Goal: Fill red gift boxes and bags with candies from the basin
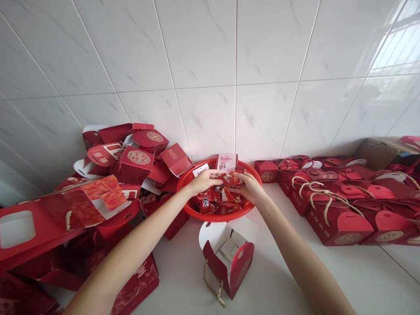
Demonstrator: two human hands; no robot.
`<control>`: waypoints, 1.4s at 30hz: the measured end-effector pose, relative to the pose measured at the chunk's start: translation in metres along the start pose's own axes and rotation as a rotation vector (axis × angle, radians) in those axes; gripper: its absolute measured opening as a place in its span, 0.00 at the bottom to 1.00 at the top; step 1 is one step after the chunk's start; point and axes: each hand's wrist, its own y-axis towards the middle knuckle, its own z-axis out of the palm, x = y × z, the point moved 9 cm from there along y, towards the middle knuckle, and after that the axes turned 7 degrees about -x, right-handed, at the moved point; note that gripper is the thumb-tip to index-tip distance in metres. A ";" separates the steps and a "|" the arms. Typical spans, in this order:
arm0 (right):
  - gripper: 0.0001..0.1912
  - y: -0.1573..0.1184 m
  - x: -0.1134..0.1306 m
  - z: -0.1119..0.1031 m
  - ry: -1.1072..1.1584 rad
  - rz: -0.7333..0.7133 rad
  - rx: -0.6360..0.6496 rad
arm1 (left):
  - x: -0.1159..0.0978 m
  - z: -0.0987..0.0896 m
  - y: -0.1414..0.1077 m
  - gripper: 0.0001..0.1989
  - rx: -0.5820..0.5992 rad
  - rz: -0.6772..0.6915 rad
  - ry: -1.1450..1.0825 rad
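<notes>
Both hands are over a red plastic basin [223, 217] heaped with small, shiny red candy packets [206, 204]. My left hand [204, 182] comes in from the left, its fingers closed on the edge of a red candy packet [226, 179]. Opposite it, my right hand [251, 189] pinches another red packet between thumb and fingers, close to the left fingertips. A pink printed card [227, 162] stands at the back of the basin. In front of the basin sits a red gift box [243, 264], its top flaps spread, showing a white inside; a rope handle [215, 286] hangs down its left side.
Red boxes [136, 159] lie in a loose pile on the left, some tipped over. Closed red boxes with rope handles [339, 225] stand in rows on the right, a brown carton [377, 153] behind them. A white tiled wall [206, 118] rises behind the white surface [278, 271].
</notes>
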 end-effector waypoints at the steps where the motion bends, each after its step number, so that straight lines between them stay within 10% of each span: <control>1: 0.06 -0.001 -0.002 0.002 -0.003 0.016 0.020 | -0.004 0.001 0.000 0.23 -0.004 0.019 0.010; 25: 0.08 0.004 0.003 0.001 0.015 -0.017 0.087 | -0.005 -0.005 -0.002 0.17 -0.034 0.093 0.329; 42: 0.08 0.001 0.002 0.002 -0.044 -0.015 0.074 | 0.035 -0.035 -0.005 0.06 0.081 -0.165 0.924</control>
